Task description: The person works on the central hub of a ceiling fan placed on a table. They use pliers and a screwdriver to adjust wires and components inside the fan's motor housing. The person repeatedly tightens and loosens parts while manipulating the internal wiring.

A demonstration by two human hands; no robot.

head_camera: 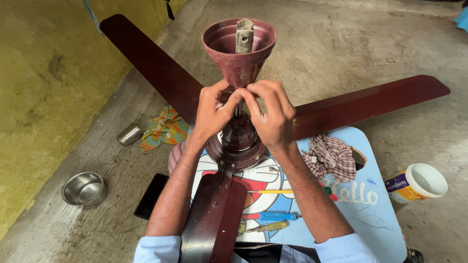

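Ceiling fan (237,139) standing motor-down on a small blue table (373,214), rod upward for access. Left hand (210,114) and right hand (273,117) both pinched shut around the downrod just below the maroon canopy cup (239,48), steadying it. Screwdrivers (275,216) lying near.

Small blue table (375,214) — fan motor (237,141), checked rag (331,158), screwdrivers (278,216) atop.
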